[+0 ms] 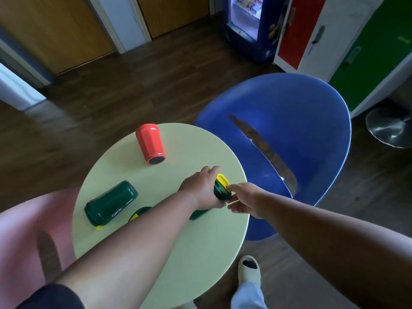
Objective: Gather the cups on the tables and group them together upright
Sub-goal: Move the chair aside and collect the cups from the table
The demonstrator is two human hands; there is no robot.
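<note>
While both forearms reach in from the bottom of the frame, the round pale-green desk fills the lower middle. Lower left on it, a dark green cup lies on its side, white lettering showing. Just right of that, another green cup peeks out from under the left forearm, mostly hidden, so can't tell how it lies.

Near the desk's right edge, the left hand wraps over a green cup with a yellow lid, fingers curled round it. The right hand is right beside it, fingers pinching the cup's lid end. The cup looks tilted.

Further up, a red cup lies on its side, well apart from the green ones. Past the desk on the right sits a blue chair, a pink chair is lower left.
</note>
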